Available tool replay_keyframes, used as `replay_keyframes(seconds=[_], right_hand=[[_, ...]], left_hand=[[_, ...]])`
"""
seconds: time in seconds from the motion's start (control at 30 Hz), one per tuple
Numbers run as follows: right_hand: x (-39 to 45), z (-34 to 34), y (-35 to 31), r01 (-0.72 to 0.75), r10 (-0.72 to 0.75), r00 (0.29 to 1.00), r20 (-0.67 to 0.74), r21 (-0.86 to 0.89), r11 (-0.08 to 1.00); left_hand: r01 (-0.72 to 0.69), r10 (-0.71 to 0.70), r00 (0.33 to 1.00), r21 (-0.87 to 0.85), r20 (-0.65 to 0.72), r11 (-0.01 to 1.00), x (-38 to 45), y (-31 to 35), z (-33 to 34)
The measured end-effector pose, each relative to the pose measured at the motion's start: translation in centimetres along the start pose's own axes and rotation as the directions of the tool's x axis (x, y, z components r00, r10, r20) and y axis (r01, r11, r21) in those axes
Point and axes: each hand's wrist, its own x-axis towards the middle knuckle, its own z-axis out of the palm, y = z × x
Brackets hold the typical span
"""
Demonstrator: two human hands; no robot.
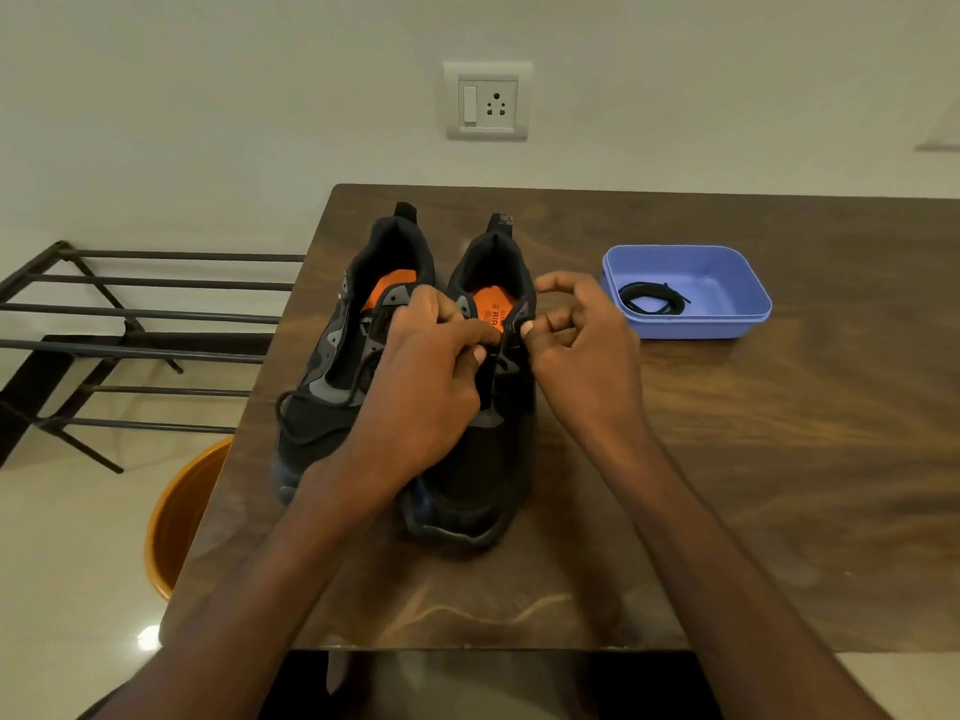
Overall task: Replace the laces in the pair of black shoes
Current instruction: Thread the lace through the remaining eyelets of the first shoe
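Wooden table (727, 459) carries the pair of black shoes (467, 480) side by side, toes toward the person, blue tray (727, 324) just right holding a coiled black lace (649, 299). Left hand (421, 387) and right hand (587, 350), fingers curled, pinch the right shoe's lacing near the top eyelets. Best to brace the eyelet flap and draw lace (501, 356) through evenly, without snagging.
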Motion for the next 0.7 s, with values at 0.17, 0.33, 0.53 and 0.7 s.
replay_keyframes(seconds=[0.17,0.33,0.53,0.7], right_hand=[[-0.5,-1.7,0.4,-0.09,0.082,0.982,0.171,0.04,0.995],[-0.7,-0.7,-0.1,-0.049,0.057,0.985,0.165,-0.053,0.997],[-0.2,-1.4,0.1,-0.214,0.185,0.967,0.172,0.162,0.963],[0.7,-3.4,-0.3,-0.412,0.389,0.906,0.168,0.566,0.714]], left_hand=[[-0.046,0.054,0.996,0.111,-0.074,0.993,-0.5,-0.7,0.0],[0.01,0.003,0.986,0.081,-0.166,0.997,-0.3,-1.0,-0.8],[-0.045,0.045,0.985,-0.001,-0.168,0.999,0.3,-3.0,-0.9],[-0.039,0.035,0.99,-0.027,-0.138,0.999,0.4,-3.5,-1.2]])
